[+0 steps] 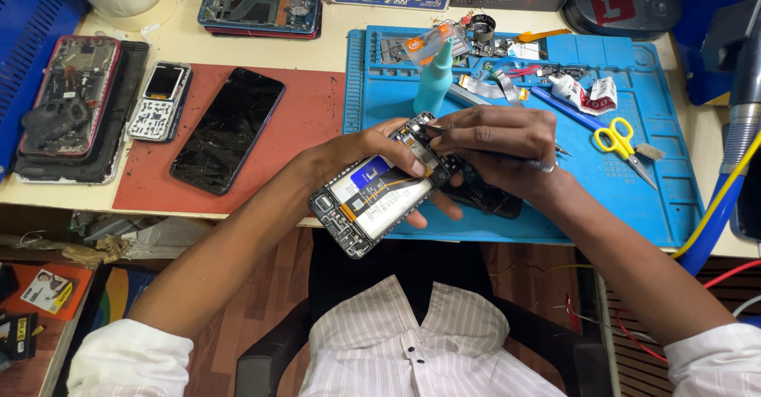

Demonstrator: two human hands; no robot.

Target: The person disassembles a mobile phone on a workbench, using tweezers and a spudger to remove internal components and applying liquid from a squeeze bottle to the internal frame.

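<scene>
Left hand (372,147) grips opened phone (379,187), back cover off, battery showing, held tilted above near edge of blue mat (634,199). Right hand (495,139) pinches thin metal tool (507,158), tip at phone's upper end. Yellow scissors (618,139) on mat; cracked black phone (228,129) on red pad (309,120), left part of surface.

Cream workbench top (333,40), scuffed and stained, front edge chipped. Blue work mat (658,199) covers its right half; red mat (309,120) lies on its left half, just beside the blue one. Brown wood-grain floor (273,286) below the bench. Black chair (261,369) visible at the bottom. Blue slatted panel (24,40) at far left. Even, bright light, soft shadows
</scene>
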